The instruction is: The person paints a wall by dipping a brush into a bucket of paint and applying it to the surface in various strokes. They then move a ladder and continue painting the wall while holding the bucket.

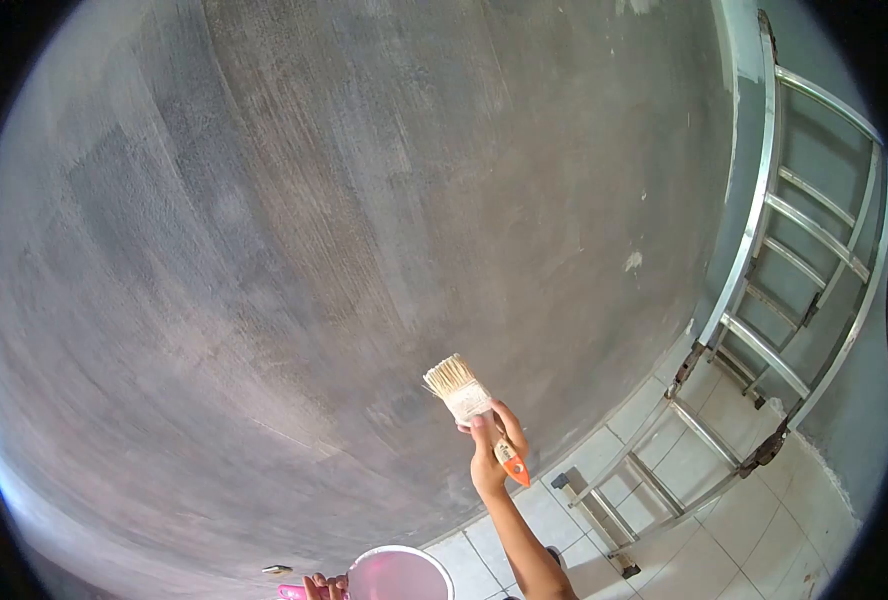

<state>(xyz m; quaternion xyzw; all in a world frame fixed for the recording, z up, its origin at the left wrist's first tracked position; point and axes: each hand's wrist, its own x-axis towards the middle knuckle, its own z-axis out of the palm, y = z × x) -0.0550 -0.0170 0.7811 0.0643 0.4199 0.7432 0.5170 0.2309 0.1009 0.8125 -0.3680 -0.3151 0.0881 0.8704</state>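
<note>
My right hand (493, 450) is closed around a paintbrush (467, 401) with an orange-tipped handle. Its pale bristles point up and to the left, in front of a large grey-brown wall (384, 200) streaked with brush marks. Low in the view, at the bottom edge, the fingers of my left hand (326, 586) wrap the pink handle of a round dipper (400, 572). The dipper's pale rim faces up and its inside looks pinkish; part of it is cut off by the frame.
A folding metal ladder (764, 225) leans at the right, its lower section resting on the white tiled floor (764, 520). A small pale object (277, 570) shows at the wall's lower part, left of the dipper. Flaked patches mark the wall's right side.
</note>
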